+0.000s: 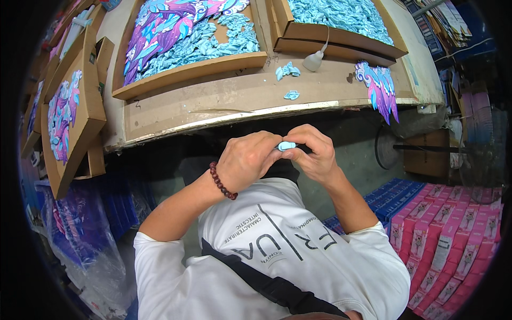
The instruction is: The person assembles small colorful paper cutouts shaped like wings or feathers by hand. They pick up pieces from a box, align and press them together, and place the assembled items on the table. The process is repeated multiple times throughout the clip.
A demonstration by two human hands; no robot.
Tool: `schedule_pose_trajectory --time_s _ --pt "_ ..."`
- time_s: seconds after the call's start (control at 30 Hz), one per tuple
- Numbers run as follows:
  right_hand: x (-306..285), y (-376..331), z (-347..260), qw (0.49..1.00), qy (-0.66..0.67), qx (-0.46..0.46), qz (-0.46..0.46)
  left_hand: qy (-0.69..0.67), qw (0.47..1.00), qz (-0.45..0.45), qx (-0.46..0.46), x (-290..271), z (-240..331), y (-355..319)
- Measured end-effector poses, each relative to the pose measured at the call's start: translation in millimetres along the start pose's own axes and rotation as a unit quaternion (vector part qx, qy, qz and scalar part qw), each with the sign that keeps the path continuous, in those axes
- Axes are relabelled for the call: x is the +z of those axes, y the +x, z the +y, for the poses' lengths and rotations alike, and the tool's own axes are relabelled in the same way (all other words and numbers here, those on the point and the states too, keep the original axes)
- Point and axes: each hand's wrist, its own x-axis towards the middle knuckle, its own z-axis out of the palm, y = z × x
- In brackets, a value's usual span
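Between my two hands, in front of my chest, is a small light-blue plastic piece (287,145). My left hand (246,160), its wrist circled by a dark red bead bracelet (217,181), pinches the piece's left side. From the right, the thumb and bent forefinger of my right hand (316,153) close on it. On the table's near part lie a small cluster of light-blue pieces (287,70) and one more light-blue piece (292,95). The exact kind of these pieces is too small to make out.
A cardboard tray (197,74) holds purple-blue wing-shaped cutouts and light-blue pieces; another box (341,37) is full of light-blue pieces. A white bulb-shaped thing with a cord (313,61) and loose cutouts (376,88) sit nearby. Pink boxes (448,229) are stacked at right.
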Motion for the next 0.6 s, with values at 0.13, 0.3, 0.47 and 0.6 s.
schedule_pose_trajectory --time_s 0.13,0.3,0.47,0.6 --pt "-1.4 -1.6 -2.0 1.000 0.011 0.006 -0.011 0.009 1.000 -0.006 0.021 -1.8 -0.3 -0.2" --pt "-2.4 4.0 -8.0 0.991 -0.107 -0.080 -0.021 0.043 0.997 0.006 0.057 0.2 2.4 -0.9" --pt "7.3 9.3 -17.6 0.984 -0.123 -0.126 0.038 0.036 0.996 0.032 0.081 -2.7 3.8 -2.8" --pt "16.4 13.6 -21.2 0.990 -0.103 -0.076 0.061 0.000 1.000 0.016 0.009 -8.2 5.0 -6.3"
